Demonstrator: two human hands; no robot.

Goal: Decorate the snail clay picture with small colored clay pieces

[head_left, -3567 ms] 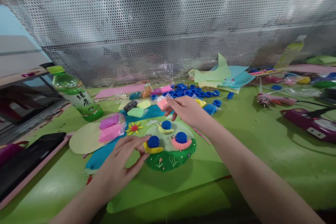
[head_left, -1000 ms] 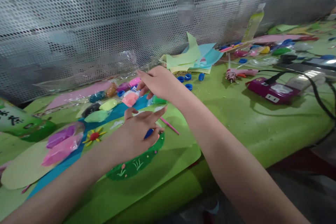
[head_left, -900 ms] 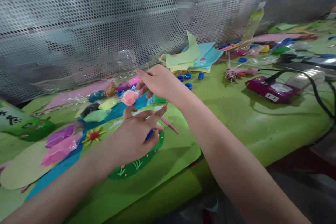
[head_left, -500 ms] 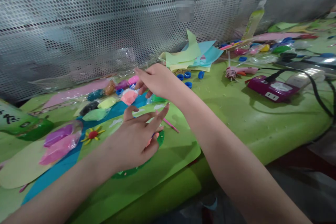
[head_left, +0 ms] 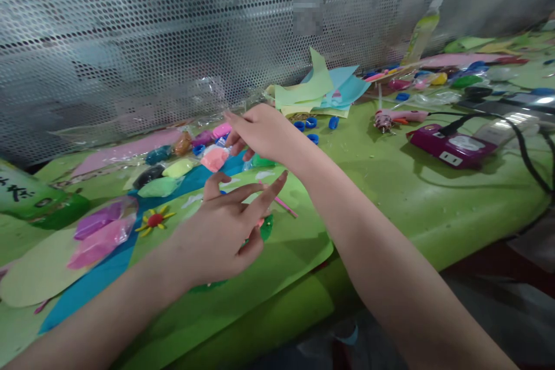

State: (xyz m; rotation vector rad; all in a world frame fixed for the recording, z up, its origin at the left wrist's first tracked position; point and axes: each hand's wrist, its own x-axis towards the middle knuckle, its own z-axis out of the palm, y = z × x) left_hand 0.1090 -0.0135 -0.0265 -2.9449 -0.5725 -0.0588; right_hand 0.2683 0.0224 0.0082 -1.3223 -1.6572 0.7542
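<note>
My left hand [head_left: 217, 234] hovers low over a green clay patch [head_left: 265, 226] on a light green sheet [head_left: 295, 243], hiding most of it. Its thumb and forefingers are stretched out and apart, and the lower fingers curl toward the clay. My right hand [head_left: 262, 133] reaches across farther back, fingertips pinched on the clear wrap of a salmon-pink clay packet [head_left: 215, 157] that hangs just under them. A thin pink stick [head_left: 286, 205] lies between the two hands.
Clay packets [head_left: 99, 231] and a clay sun [head_left: 153, 221] lie left, beside a green bottle [head_left: 32, 203]. Blue caps [head_left: 310, 125], paper scraps [head_left: 318, 89], a pink glue gun [head_left: 396, 118] and a purple power strip [head_left: 453, 147] with cables sit right. A perforated metal wall [head_left: 173, 29] closes the back.
My left hand has lifted a little off the clay patch and spread its forefingers wider. My right hand stays pinched on the pink packet's wrap, almost still.
</note>
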